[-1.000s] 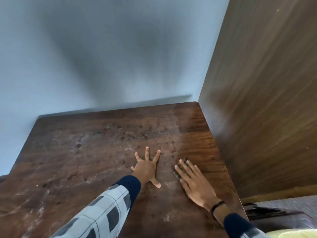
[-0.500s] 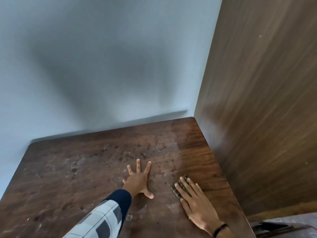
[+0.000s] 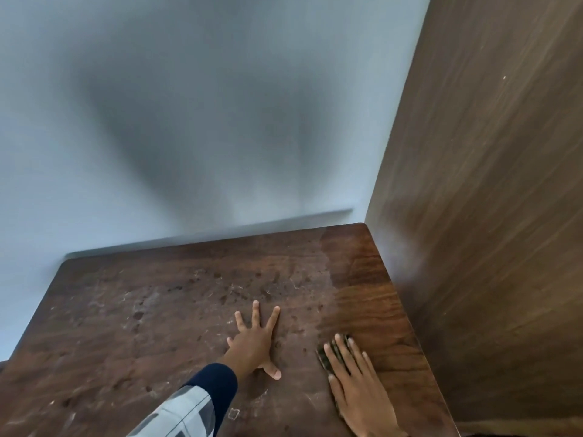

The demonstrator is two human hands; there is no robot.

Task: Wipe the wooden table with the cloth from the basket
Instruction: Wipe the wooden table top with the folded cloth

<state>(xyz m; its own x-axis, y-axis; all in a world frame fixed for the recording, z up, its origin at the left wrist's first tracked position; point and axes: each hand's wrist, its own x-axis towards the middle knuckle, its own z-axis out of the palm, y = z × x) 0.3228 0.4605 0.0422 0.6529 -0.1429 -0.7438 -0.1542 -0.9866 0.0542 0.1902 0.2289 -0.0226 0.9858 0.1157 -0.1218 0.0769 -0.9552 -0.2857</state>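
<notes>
Pressing cloth (image 3: 324, 358) onto wooden table (image 3: 151, 316), right hand (image 3: 362, 395); left hand (image 3: 252, 342) flat beside

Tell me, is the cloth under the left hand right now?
No, the cloth lies under the flat fingers of the right hand, while the left hand rests spread on the bare wooden table.
</notes>
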